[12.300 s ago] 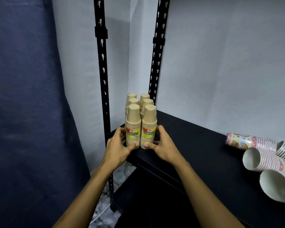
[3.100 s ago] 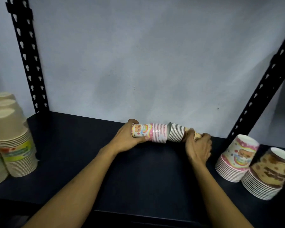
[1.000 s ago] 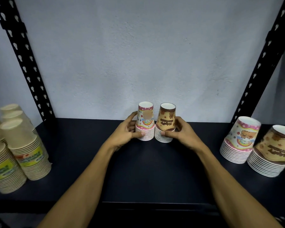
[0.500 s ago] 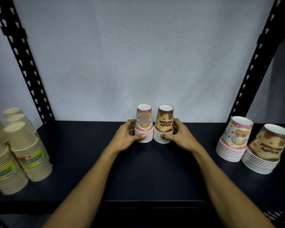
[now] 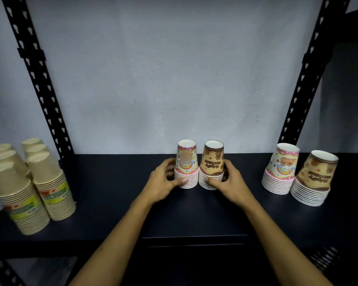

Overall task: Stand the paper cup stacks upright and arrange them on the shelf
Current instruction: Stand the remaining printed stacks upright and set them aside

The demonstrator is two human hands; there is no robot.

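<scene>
Two small cup stacks stand mouth-down, side by side, at the middle of the black shelf (image 5: 112, 188). My left hand (image 5: 163, 180) wraps the base of the pink patterned stack (image 5: 186, 162). My right hand (image 5: 227, 182) wraps the base of the brown patterned stack (image 5: 213, 159). The two stacks touch each other. At the right stand a larger pink stack (image 5: 281, 168) and a larger brown stack (image 5: 314, 178), both upright and slightly leaning. Several tan cup stacks (image 5: 48, 182) stand grouped at the left end.
Black perforated uprights rise at the back left (image 5: 37, 79) and back right (image 5: 306, 79) in front of a pale wall. Bare shelf lies between the middle pair and each side group. The shelf's front edge runs just below my wrists.
Over the last second both hands stayed on the two middle stacks, which sit a little nearer the back wall. Three seconds ago those stacks lay on their sides; now they stand upright.
</scene>
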